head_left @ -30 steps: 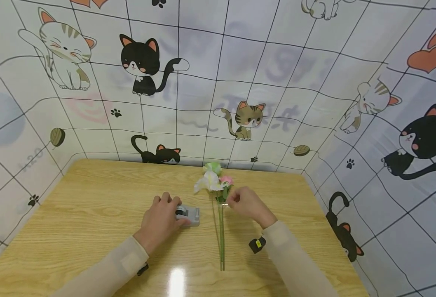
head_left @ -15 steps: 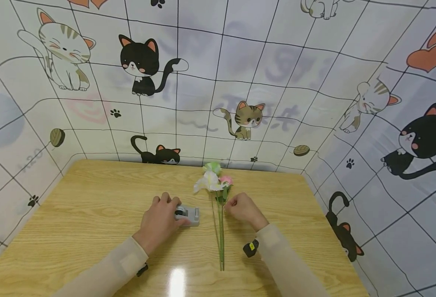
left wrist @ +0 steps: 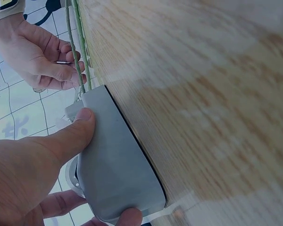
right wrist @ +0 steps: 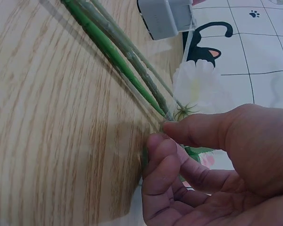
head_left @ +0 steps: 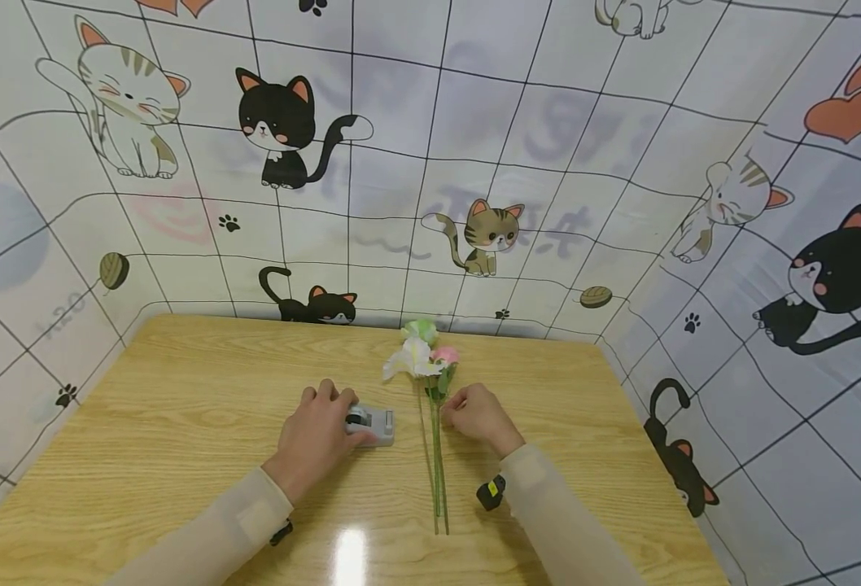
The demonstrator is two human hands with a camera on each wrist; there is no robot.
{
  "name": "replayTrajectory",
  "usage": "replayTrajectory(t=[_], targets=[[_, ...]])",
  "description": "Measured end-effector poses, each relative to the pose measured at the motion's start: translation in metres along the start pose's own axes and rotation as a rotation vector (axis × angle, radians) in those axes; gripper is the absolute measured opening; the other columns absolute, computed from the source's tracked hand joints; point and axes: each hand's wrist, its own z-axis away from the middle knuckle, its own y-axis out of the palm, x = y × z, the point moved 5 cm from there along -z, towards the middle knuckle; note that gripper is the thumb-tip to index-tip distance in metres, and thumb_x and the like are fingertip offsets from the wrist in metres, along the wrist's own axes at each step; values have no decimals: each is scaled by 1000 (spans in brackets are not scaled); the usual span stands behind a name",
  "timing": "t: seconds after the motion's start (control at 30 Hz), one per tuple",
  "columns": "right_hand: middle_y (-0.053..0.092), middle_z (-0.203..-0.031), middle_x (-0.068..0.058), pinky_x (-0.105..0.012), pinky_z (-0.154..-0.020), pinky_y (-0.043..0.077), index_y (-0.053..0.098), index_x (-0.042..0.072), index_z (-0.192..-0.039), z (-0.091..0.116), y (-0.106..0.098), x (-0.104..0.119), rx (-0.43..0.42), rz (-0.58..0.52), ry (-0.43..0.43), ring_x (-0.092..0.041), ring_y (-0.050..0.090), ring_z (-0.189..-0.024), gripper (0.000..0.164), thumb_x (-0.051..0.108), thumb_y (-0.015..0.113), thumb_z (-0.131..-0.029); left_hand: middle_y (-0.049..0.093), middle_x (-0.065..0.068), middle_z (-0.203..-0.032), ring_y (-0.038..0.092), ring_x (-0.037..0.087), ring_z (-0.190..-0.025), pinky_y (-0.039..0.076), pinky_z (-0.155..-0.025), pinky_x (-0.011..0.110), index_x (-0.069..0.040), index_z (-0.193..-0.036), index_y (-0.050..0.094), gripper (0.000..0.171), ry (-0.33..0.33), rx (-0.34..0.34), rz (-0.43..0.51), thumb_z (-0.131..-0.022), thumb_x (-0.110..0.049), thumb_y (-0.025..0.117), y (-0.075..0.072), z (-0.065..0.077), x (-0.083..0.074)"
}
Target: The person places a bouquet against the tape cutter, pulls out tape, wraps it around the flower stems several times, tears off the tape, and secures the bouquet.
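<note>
My left hand (head_left: pixel 316 439) grips a grey tape dispenser (head_left: pixel 382 426) on the table, its thumb along one side in the left wrist view. Just right of it lie several artificial flowers, a white one (head_left: pixel 412 358), a green one (head_left: pixel 421 330) and a pink one (head_left: pixel 445 355), with long green stems (head_left: pixel 436 472) pointing towards me. Close against the stems, below the blooms, my right hand (head_left: pixel 482 417) pinches a clear strip of tape (right wrist: pixel 183 77) between thumb and forefinger. In the right wrist view that strip runs from the fingertips up to the dispenser.
The wooden table (head_left: pixel 181 391) ends at the back and right against a sheet (head_left: pixel 394 163) printed with cats and grid lines. A bright light reflection (head_left: pixel 350 557) shows near the front.
My right hand has come left and slightly nearer, right up to the stems. The stem ends have spread a little apart. My left hand and the dispenser have stayed in place.
</note>
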Motion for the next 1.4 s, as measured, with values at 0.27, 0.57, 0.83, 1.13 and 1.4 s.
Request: replayTrajectory(t=[0.27, 0.57, 0.83, 1.13, 1.4], targets=[[80, -95, -10, -27, -65, 50, 83, 7, -96, 0, 3, 1, -33, 70, -70, -17, 64, -75, 14, 15, 80, -107, 69, 17, -119, 57, 28, -95, 61, -59, 37, -10, -132, 79, 63, -3, 0, 1, -92, -54, 99, 1, 0, 1], [78, -79, -12, -24, -53, 47, 79, -4, -110, 13, 1, 16, -151, 119, -83, -12, 59, -57, 17, 12, 74, -112, 69, 16, -117, 57, 27, -94, 59, -57, 36, -9, -133, 79, 65, 8, -15, 0, -91, -54, 99, 0, 1, 0], [53, -62, 0, -21, -45, 39, 52, 12, -60, 35, 27, 43, -223, 333, -190, -9, 47, -50, 58, 16, 90, -104, 69, 17, -119, 57, 28, -95, 60, -57, 36, -9, -133, 78, 64, 9, -9, -3, -92, -54, 99, 0, 1, -1], [74, -73, -15, -24, -43, 47, 74, -4, -83, 32, 50, 49, -223, 442, -130, -15, 61, -55, 25, 4, 88, -103, 69, 16, -117, 58, 28, -95, 60, -57, 37, -9, -131, 79, 63, 8, -32, -8, -91, -54, 99, 0, 3, -1], [74, -76, -16, -29, -47, 54, 76, -5, -88, 27, 49, 49, -242, 522, -149, -21, 70, -60, 15, -9, 77, -103, 69, 17, -119, 60, 30, -99, 62, -59, 38, -9, -133, 79, 64, 2, -17, -13, -92, -55, 98, -1, 3, -2]])
